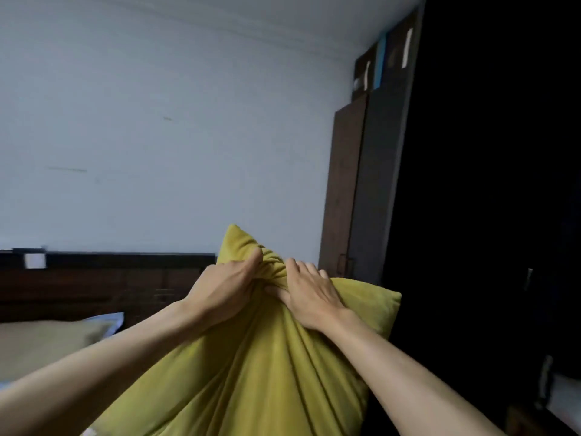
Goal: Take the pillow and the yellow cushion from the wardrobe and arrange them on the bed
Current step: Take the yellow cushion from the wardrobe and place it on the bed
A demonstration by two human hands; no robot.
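Note:
The yellow cushion fills the lower middle of the head view, held up in front of me. My left hand and my right hand both grip its bunched top edge, close together, fingers dug into the fabric. One upper corner of the cushion sticks up behind my left hand, another points to the right. A beige pillow lies on the bed at the lower left, against the dark wooden headboard. The wardrobe stands at the right, and its near part is in deep shadow.
A pale wall fills the upper left. Boxes sit on top of the wardrobe. A light blue sheet edge shows beside the pillow. At the far right a dark area holds a pale object low down.

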